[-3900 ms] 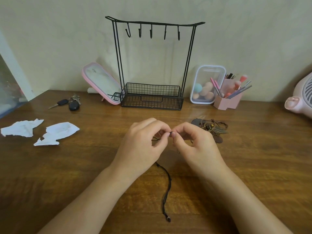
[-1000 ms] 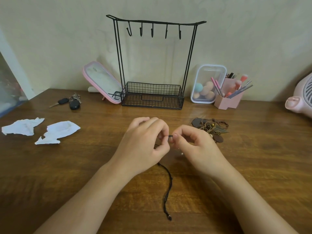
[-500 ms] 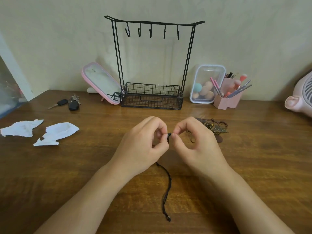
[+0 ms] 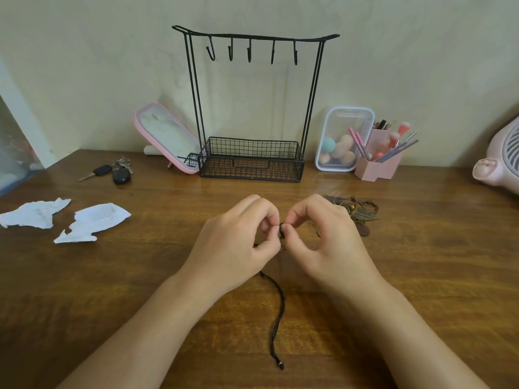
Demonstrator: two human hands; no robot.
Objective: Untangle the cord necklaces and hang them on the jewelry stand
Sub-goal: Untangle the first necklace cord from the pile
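Observation:
A black cord necklace (image 4: pixel 278 318) trails toward me across the wooden table (image 4: pixel 421 276). Its upper end sits between my fingertips at mid-table. My left hand (image 4: pixel 238 248) and my right hand (image 4: pixel 323 242) meet there, each pinching the cord at a small dark knot. Behind my right hand lies a tangled pile of brown cord necklaces (image 4: pixel 356 214) with metal charms, partly hidden by that hand. The black wire jewelry stand (image 4: pixel 252 108) stands at the back by the wall, with several bare hooks on its top bar and a mesh basket at its base.
Two crumpled white papers (image 4: pixel 64 217) lie at the left. Keys (image 4: pixel 115 171) and a pink mirror (image 4: pixel 165 138) sit back left. A clear box of sponges (image 4: pixel 341 138), a pink brush holder (image 4: pixel 379 158) and a pink fan (image 4: pixel 502 164) stand at the back right.
My hands have stayed together at mid-table, working the cord between the fingertips. The fingers shifted slightly; the trailing cord end and the brown pile have not moved.

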